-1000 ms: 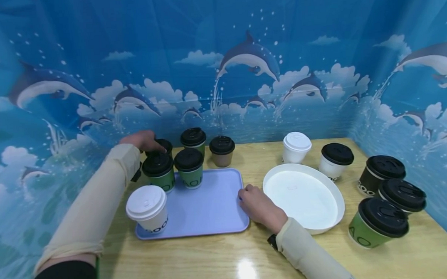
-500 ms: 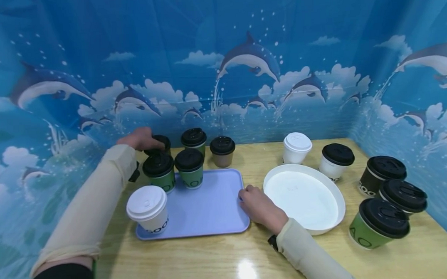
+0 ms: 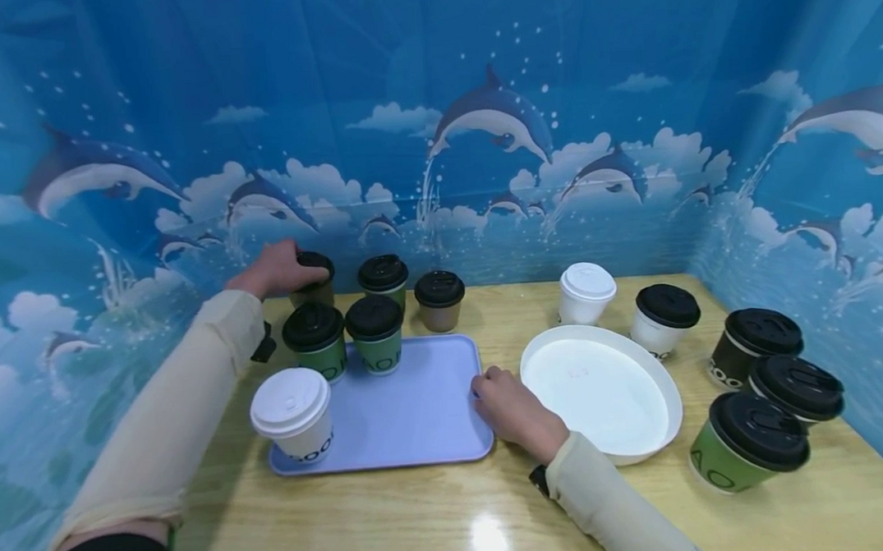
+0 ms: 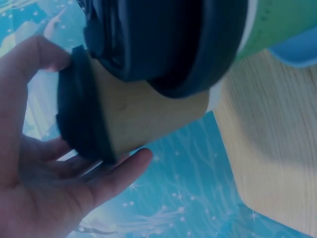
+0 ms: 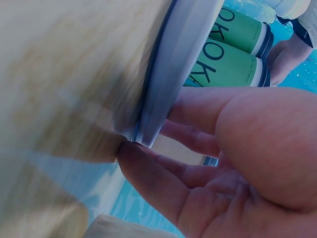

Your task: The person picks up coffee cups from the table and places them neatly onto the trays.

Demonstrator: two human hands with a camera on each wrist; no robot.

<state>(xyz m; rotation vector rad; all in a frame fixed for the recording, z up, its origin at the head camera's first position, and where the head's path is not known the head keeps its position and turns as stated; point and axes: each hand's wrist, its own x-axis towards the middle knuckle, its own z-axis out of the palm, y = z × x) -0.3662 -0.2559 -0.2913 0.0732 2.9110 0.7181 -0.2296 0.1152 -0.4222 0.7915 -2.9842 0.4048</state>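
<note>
At the far left of the table, my left hand [image 3: 276, 269] grips a brown paper cup [image 4: 143, 109] by its black lid [image 4: 81, 109], thumb on one side and fingers on the other. Just in front of it stand two green cups with black lids, a left one [image 3: 315, 340] and a right one [image 3: 375, 334], on the lilac tray [image 3: 411, 416]. A white cup [image 3: 294, 415] occupies the tray's front left corner. My right hand [image 3: 517, 412] pinches the tray's right edge between thumb and fingers; the right wrist view shows the tray rim [image 5: 173, 74] there.
Behind the tray are another green cup [image 3: 384, 278] and a brown cup [image 3: 439, 300]. Right of my right hand lies a round white tray [image 3: 602, 392], with a white-lidded cup [image 3: 586, 292] and several black-lidded cups around its far and right sides. A dolphin-print curtain [image 3: 378, 171] borders the table.
My left hand has moved up and slightly back-left, and the brown cup has risen with it, showing more of its side above the green cup. The right hand has stayed on the tray edge.
</note>
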